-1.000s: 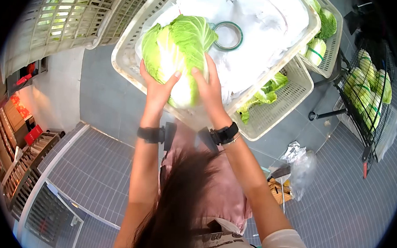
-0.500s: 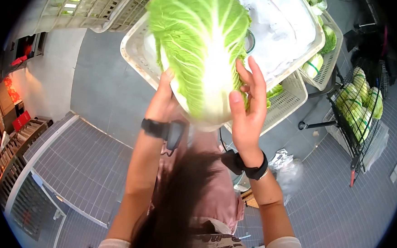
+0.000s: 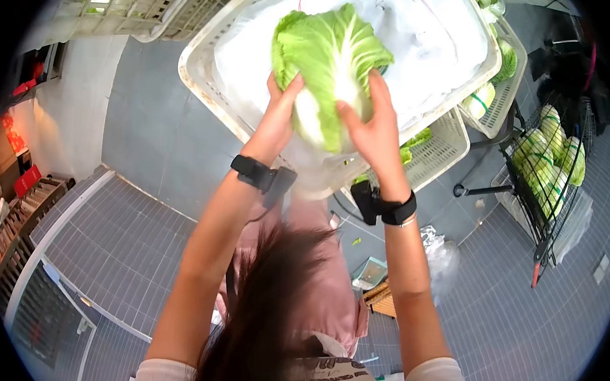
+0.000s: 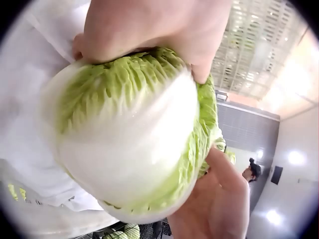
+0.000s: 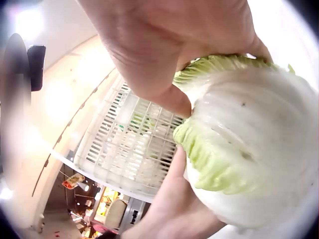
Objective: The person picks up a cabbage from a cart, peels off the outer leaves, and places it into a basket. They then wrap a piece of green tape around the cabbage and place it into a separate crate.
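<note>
Left hand point(image 3: 280, 113) and right hand point(image 3: 373, 130) tight around the cabbage point(image 3: 330, 63) between them, over the crate point(image 3: 198, 79).

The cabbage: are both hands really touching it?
Touching. In the head view the left hand and right hand clasp the cabbage from either side; both wrist views confirm the grip.

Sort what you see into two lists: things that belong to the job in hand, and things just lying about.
In hand: napa cabbage, held by left hand and right hand; lined white crate beneath it.
Lying about: wire rack of banded cabbages; lower crate with leaf scraps; empty crates; plastic bag.
</note>
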Tool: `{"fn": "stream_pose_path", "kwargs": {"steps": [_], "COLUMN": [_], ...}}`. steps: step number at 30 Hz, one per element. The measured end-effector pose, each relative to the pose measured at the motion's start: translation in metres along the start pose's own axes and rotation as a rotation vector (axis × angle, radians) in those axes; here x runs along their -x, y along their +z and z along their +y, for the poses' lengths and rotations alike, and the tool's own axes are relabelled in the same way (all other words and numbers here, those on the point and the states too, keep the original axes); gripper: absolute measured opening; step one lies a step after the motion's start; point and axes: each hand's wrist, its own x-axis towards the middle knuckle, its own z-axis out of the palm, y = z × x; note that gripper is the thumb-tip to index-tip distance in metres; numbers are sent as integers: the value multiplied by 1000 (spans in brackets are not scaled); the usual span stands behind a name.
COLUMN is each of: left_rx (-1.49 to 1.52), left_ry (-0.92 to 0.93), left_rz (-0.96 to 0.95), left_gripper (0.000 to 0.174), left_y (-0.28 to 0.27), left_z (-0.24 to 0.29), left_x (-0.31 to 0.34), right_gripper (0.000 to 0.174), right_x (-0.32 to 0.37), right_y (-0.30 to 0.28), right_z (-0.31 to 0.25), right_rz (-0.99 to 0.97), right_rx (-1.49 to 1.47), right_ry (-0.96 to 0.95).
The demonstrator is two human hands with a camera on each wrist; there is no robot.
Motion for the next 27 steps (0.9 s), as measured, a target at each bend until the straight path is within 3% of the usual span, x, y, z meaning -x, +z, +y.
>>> {"fn": "stream_pose_path", "kwargs": {"steps": [1,3,4,7,9,12,14,16,17,19,23,27], "left_rx": [-72,-264,-297,-382,-466,-975,-1216,-1322,-1366,-1456,-1540,-1588], "left_ry": [62,23,11,-5,27,480,587,668,596,445,646,580], "left_rz": [40,156,176,197,200,274,189,81,94,114,25,-60], "left_gripper": [63,73,75,88,101,107,111,117,118,121,118,109], "left_y": [5,-1,0,-3,-3,15,37,49,52,56,69,69], "left_z": [-3,-4,1,13,18,11,19,19,17,13,19,19], "left_x": [0,-7,-8,-3,2,11,23,25,22,16,18,13], "right_gripper": [52,48,43,42,41,37,31,24,21,21,26,24], "right_x": [3,3,5,37,70,105,118,122,123,129,134,139], "right_y": [-3,-12,-28,-45,-61,-72,-73,-63,-61,-65,-67,-71], "right_z": [6,20,2,-1,22,36,29,23,22,19,7,9], "right_rz": [-45,-115,-137,-40,-150,-262,-311,-300,-291,-414,-480,-440], "right_rx": [-207,-617,-715,-840,-852,-916,-878,-620,-485,-335,-214,-243], "right_ry": [125,352,381,441,456,503,566,263,114,38,-75,-53]}}
